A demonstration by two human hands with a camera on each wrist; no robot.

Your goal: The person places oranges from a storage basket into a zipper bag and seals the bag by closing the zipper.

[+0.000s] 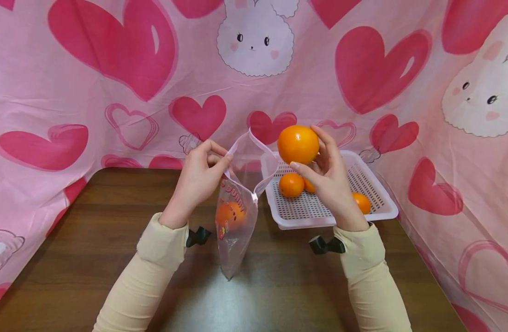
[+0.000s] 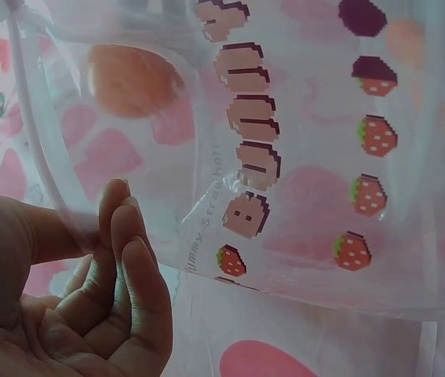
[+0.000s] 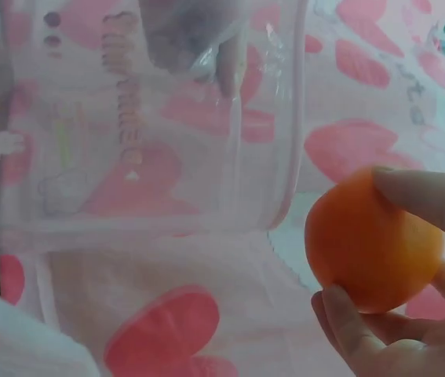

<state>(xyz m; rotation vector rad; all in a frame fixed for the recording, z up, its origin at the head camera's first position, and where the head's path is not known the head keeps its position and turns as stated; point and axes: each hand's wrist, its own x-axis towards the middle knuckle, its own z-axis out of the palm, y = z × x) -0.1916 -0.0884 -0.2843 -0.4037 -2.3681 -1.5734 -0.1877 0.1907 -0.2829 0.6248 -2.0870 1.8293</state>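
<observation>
My left hand (image 1: 201,173) pinches the rim of a clear zip bag (image 1: 237,244) between thumb and fingers. The bag's mouth gapes toward the right, and its lower end hangs near the table. An orange (image 1: 230,215) sits inside, behind printed lettering and strawberries. In my right hand (image 1: 330,180) is another orange (image 1: 298,144), gripped by thumb and fingertips just right of the bag's mouth. The right wrist view shows that held orange (image 3: 373,239) apart from the bag's edge. Up close in the left wrist view, the fingers (image 2: 140,290) curl at the bag's rim.
A white perforated basket (image 1: 316,222) stands behind my right hand with several oranges, one (image 1: 291,185) at its left and one (image 1: 361,203) at its right. The dark wooden table (image 1: 125,198) meets a pink heart-print cloth (image 1: 146,110) at the back and sides.
</observation>
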